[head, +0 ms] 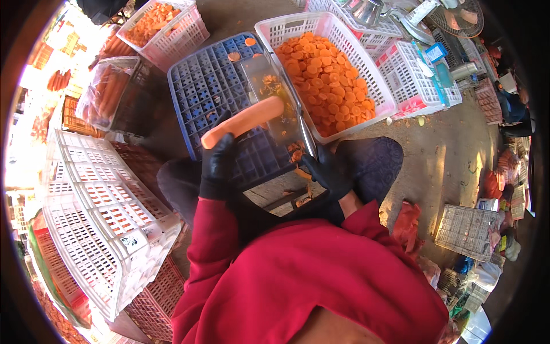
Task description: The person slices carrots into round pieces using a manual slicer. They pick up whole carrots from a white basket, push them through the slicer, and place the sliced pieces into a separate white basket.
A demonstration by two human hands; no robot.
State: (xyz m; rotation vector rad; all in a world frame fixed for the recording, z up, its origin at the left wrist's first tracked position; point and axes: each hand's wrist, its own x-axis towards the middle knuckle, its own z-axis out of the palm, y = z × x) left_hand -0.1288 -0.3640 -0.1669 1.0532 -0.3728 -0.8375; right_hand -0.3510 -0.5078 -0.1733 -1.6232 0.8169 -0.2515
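Note:
A peeled carrot (245, 120) lies across my gloved left hand (219, 161), which grips it near its lower left end. My gloved right hand (326, 170) holds the metal handle of a broad-bladed cleaver (275, 94). Its blade has wet orange bits stuck on it and rests over an upturned blue plastic crate (202, 86) before my knees. The carrot's far end overlaps the blade in view; whether they touch, I cannot tell. Some carrot slices (234, 56) lie on the crate's far part. Beyond the cleaver, a white basket (378, 92) holds a heap of round carrot slices (326, 81).
Another white basket (184, 45) at the upper left holds cut carrots. Whole carrots in plastic (105, 92) stand to the left, above stacked white baskets (107, 206). At the right are more baskets (423, 81), a kettle (367, 10), a fan (455, 17) and a red bag (407, 228).

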